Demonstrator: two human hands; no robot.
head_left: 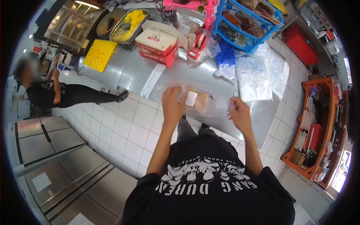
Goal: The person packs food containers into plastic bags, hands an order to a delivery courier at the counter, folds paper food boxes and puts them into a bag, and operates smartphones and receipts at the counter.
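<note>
A clear plastic bag (218, 108) with a brown paper packet (203, 102) inside lies at the near edge of the steel table. On the packet is a white printed label (191, 98). My left hand (173, 104) grips the left end of the bag, thumb beside the label. At the bag's right end, my right hand (239, 113) is closed in a pinch on the plastic. A long white paper strip (153, 81) lies on the table to the left of my left hand.
Red-and-white boxes (156, 40), a red tape dispenser (197, 45) and blue baskets (240, 28) stand farther back. Plastic bags (255, 80) cover the table's right side. A yellow board (100, 55) and a tray of yellow food (130, 25) are at left. A person (41, 90) stands left.
</note>
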